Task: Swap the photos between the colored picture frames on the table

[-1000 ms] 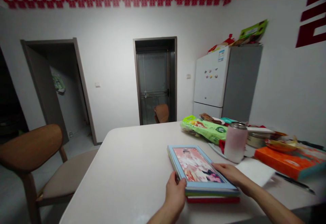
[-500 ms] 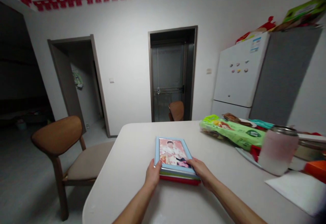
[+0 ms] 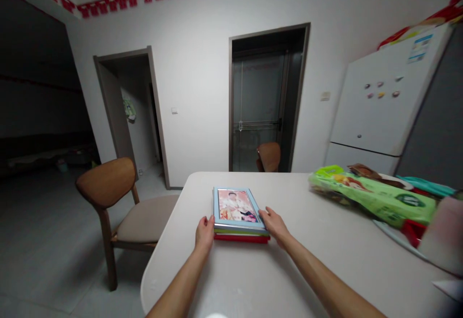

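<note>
A stack of picture frames [image 3: 238, 228] lies flat on the white table [image 3: 231, 279]. Uppermost is a light blue frame [image 3: 257, 226] around a pink-toned photo; green and red edges show beneath it. My left hand [image 3: 205, 233] is against the near left corner, thumb and fingers at the stack's side. On the opposite side my right hand [image 3: 275, 225] grips the right edge, its thumb by the top frame's rim. Between them the hands hold the stack from both sides. The fingers under or behind the edges are partly hidden.
On the table's right lie a green plastic package [image 3: 372, 195] and a pinkish jar [image 3: 444, 236], cut off by the view's edge. A wooden chair [image 3: 106, 183] stands left of the table, another chair [image 3: 268, 156] beyond its far edge. The refrigerator [image 3: 376, 110] is at right.
My view has turned right-to-left, so the room shifts rightward in the picture. The stack sits farther off and more to the left on the table. My left thumb has moved off the top frame to its side.
</note>
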`<action>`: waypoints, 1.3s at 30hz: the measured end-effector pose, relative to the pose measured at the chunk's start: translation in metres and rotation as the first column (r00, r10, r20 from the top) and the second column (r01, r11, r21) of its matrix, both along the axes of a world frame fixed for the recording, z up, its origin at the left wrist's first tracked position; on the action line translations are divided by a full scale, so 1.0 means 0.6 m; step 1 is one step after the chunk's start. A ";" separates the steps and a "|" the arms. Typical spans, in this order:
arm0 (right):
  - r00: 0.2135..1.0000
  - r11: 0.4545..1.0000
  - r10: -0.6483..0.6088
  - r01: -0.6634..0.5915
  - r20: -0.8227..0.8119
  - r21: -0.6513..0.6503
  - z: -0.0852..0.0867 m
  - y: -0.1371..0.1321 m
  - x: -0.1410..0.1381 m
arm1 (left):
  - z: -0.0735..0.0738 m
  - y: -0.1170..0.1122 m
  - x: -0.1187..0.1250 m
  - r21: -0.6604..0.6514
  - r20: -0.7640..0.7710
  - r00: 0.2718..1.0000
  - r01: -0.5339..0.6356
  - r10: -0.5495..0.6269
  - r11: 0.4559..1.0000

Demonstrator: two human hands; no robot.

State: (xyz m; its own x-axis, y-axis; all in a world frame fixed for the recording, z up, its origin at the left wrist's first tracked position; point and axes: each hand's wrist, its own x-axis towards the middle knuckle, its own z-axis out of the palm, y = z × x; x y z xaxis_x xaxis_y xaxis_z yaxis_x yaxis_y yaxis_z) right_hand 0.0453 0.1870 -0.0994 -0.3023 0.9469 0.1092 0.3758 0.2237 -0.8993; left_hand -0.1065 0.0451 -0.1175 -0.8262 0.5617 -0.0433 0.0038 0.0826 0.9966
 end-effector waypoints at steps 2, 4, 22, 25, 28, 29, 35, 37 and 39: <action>1.000 1.000 0.000 0.000 -0.009 0.029 0.016 -0.017 0.001 | 0.027 -0.012 0.008 0.082 0.008 1.000 -0.023 0.022 0.996; 0.992 0.995 0.081 -0.075 -0.093 0.066 0.045 -0.055 -0.001 | 0.067 -0.021 0.028 0.190 0.004 1.000 -0.003 0.002 0.982; 0.424 0.769 0.254 -0.634 -0.869 -0.084 0.150 -0.205 0.019 | 0.198 -0.077 0.135 0.704 0.126 0.853 0.283 -0.507 0.651; 0.478 0.731 0.193 -0.652 -0.857 -0.200 0.151 -0.187 0.016 | 0.199 -0.079 0.121 0.638 0.226 0.802 0.308 -0.554 0.705; 0.503 0.691 0.259 -0.693 -0.825 -0.206 0.156 -0.187 0.013 | 0.202 -0.083 0.116 0.568 0.258 0.726 0.419 -0.637 0.708; 0.508 0.676 0.286 -0.708 -0.812 -0.205 0.157 -0.191 0.011 | 0.202 -0.084 0.117 0.545 0.270 0.702 0.452 -0.659 0.706; 0.699 0.794 0.455 -0.599 -0.551 -0.105 0.139 -0.200 -0.017 | 0.197 -0.084 0.116 0.446 0.345 0.700 0.464 -0.625 0.766; 0.865 0.896 0.443 -0.432 -0.235 0.099 0.118 -0.181 -0.026 | 0.178 -0.082 0.109 0.412 0.375 0.718 0.438 -0.587 0.799; 0.943 0.893 0.331 -0.326 0.038 0.309 0.091 -0.155 -0.032 | 0.145 -0.080 0.102 0.360 0.414 0.742 0.398 -0.527 0.844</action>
State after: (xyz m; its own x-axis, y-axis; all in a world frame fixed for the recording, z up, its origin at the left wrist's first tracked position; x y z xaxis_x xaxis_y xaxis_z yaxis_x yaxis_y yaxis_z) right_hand 0.0263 0.0940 -0.0449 -0.5859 0.7130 0.3853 0.2199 0.5975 -0.7712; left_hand -0.0455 -0.0030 -0.0305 -0.3662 0.9137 -0.1760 -0.5011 -0.0342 0.8647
